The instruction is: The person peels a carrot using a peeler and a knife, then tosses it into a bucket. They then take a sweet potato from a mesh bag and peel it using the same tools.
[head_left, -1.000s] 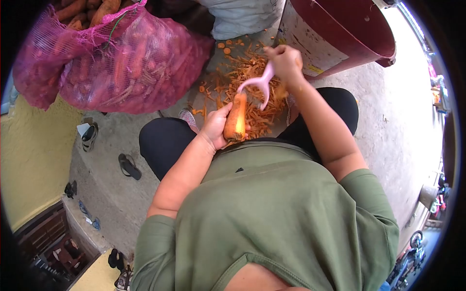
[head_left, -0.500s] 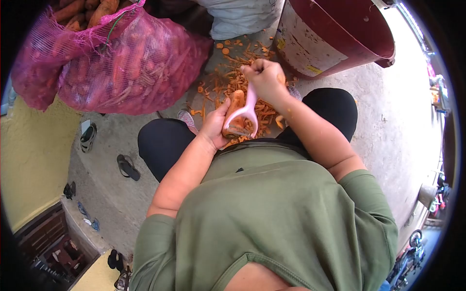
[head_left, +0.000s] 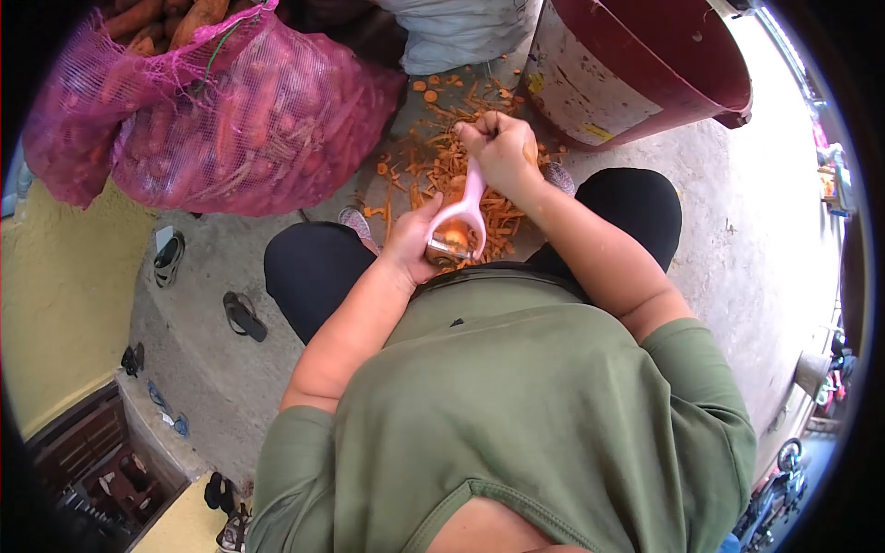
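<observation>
Between my knees, my left hand (head_left: 414, 240) is wrapped round a carrot (head_left: 454, 234). My right hand (head_left: 502, 150) grips the handle of a pink peeler (head_left: 468, 202), thumb near the handle's end. The peeler's blade lies across the carrot close to its end near my lap, and its fork partly covers the carrot. Orange peelings (head_left: 502, 221) are heaped on the floor below both hands.
A pink mesh sack (head_left: 249, 129) full of carrots stands at the upper left. A white sack (head_left: 466, 37) and a large red bucket (head_left: 590, 78) are ahead. Flip-flops (head_left: 243, 316) lie on the concrete floor (head_left: 198, 350) to the left.
The peeler has shifted slightly left and turned, so its blade now lies across the carrot's middle width. An orange bare patch shows under it. My left hand stays nearly in place.
</observation>
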`<action>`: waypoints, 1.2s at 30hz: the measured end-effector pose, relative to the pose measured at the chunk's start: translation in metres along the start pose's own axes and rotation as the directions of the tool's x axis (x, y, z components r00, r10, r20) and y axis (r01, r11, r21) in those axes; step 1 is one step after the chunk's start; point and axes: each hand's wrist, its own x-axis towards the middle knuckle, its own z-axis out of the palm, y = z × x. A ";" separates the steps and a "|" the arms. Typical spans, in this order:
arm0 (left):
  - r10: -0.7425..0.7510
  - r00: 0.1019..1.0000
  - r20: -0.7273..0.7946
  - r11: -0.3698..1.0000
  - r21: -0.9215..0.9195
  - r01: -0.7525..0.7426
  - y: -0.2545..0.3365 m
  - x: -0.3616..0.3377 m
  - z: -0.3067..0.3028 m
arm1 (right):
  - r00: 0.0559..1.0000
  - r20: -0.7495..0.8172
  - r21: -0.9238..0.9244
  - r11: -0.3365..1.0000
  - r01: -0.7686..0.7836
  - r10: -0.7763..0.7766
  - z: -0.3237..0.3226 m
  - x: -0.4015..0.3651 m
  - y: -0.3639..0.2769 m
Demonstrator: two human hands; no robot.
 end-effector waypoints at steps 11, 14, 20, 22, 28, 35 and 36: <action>0.038 0.999 0.006 0.997 -0.060 -0.038 0.002 -0.002 0.006 | 1.000 0.003 0.085 0.996 -0.018 0.017 -0.001 -0.003 -0.003; 0.029 0.999 0.040 1.000 -0.012 -0.029 0.000 -0.002 -0.001 | 0.983 -0.181 0.011 0.999 -0.038 0.040 -0.001 0.035 0.033; 0.033 0.999 0.003 0.996 0.083 -0.033 0.005 -0.006 0.013 | 0.994 -0.005 0.007 0.994 -0.111 0.111 -0.016 0.013 -0.002; 0.005 1.000 -0.014 1.000 0.023 -0.004 0.003 -0.002 0.018 | 0.996 0.092 -0.003 1.000 0.015 -0.014 -0.003 -0.002 -0.004; -0.080 0.997 -0.023 0.992 0.099 0.082 -0.002 -0.001 -0.006 | 0.952 -0.286 -0.138 0.978 -0.157 0.113 -0.026 0.068 0.050; -0.020 1.000 -0.013 0.988 0.155 0.022 0.000 0.001 0.002 | 0.998 0.041 -0.120 0.992 -0.034 0.039 0.001 0.008 0.007; -0.023 0.999 0.036 0.982 0.190 0.016 -0.001 -0.001 0.001 | 0.996 0.002 -0.119 0.989 -0.085 0.086 -0.001 0.020 0.014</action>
